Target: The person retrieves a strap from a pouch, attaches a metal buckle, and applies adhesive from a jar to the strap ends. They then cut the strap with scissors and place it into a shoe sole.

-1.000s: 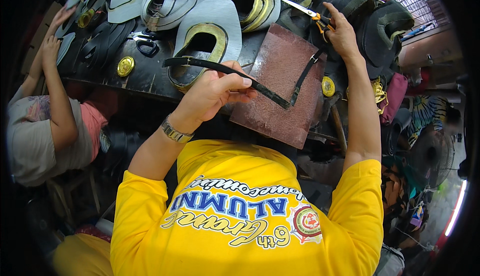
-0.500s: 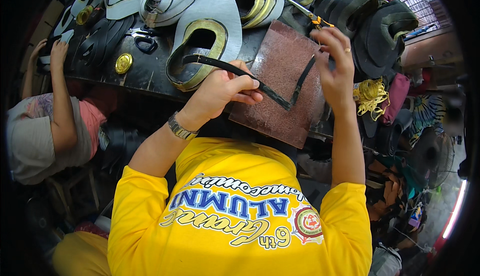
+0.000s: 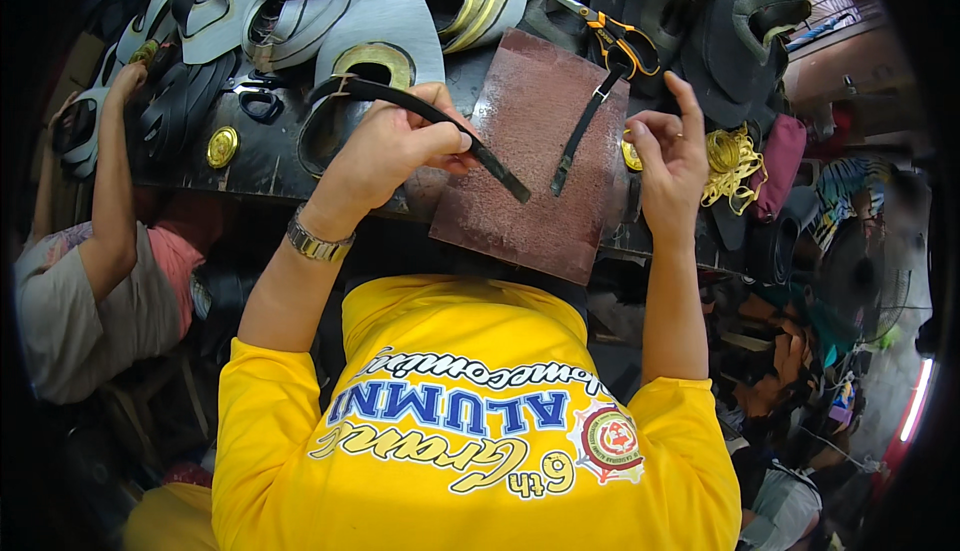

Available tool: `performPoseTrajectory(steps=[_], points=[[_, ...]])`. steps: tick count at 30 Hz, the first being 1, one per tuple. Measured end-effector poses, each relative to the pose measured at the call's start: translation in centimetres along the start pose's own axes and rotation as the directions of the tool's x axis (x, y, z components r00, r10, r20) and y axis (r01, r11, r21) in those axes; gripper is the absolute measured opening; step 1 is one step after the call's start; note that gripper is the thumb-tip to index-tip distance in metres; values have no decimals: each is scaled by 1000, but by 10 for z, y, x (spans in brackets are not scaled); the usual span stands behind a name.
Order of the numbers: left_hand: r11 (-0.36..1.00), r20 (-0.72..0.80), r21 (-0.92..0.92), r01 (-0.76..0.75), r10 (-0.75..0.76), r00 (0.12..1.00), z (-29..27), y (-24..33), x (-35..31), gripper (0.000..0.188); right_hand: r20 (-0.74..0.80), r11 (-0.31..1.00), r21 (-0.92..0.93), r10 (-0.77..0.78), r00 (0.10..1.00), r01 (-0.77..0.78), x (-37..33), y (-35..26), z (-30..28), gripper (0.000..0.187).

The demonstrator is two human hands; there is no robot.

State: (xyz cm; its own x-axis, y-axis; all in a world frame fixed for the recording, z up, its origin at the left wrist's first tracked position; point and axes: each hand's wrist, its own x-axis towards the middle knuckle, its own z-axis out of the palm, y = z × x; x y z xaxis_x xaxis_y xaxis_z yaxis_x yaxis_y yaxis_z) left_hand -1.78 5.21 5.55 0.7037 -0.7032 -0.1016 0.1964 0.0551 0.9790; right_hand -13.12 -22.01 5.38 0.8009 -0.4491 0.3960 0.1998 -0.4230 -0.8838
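Observation:
My left hand [image 3: 415, 141] pinches a black strap [image 3: 485, 159], its free end angled over a reddish-brown speckled board [image 3: 530, 121]. A second black strap piece with a small metal buckle [image 3: 575, 141] lies on the board, apart from the first. My right hand [image 3: 672, 161] is raised at the board's right side. Its index finger stretches up, its thumb and other fingers are bent, and I see nothing held in it. A gold round tin [image 3: 631, 156] shows beside its fingertips. Orange-handled scissors [image 3: 622, 43] lie at the board's far right corner.
Grey-white shoe upper pieces [image 3: 380, 36] and black ones [image 3: 745, 31] crowd the far side of the table. A gold tin [image 3: 223, 147] and dark-handled scissors [image 3: 258, 96] lie left. Yellow strips [image 3: 735, 166] hang at right. Another person [image 3: 110, 241] works at far left.
The two strap ends, touching in a V before, are now apart. My right hand has left the buckled strap and moved down beside the board. My left hand has shifted left with its strap.

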Motion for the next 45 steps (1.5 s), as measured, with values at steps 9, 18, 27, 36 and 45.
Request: performPoseTrajectory(steps=[9,18,27,36,45], points=[[980,70,99,173,-181,981,18,-3,32,21,-24,923,-372,93,995,-96,26,47,16,71],[977,82,118,175,-185,979,23,-10,72,26,28,996,23,87,996,-87,56,53,24,78],[985,180,141,104,-129,975,36,-16,79,21,272,939,341,-141,952,42,72,10,36,71],[975,97,195,103,-124,987,40,-15,69,27,178,957,207,-241,954,203,78,23,46,69],[957,70,264,118,-141,988,37,-20,70,28,129,961,207,-213,969,183,64,10,44,73]])
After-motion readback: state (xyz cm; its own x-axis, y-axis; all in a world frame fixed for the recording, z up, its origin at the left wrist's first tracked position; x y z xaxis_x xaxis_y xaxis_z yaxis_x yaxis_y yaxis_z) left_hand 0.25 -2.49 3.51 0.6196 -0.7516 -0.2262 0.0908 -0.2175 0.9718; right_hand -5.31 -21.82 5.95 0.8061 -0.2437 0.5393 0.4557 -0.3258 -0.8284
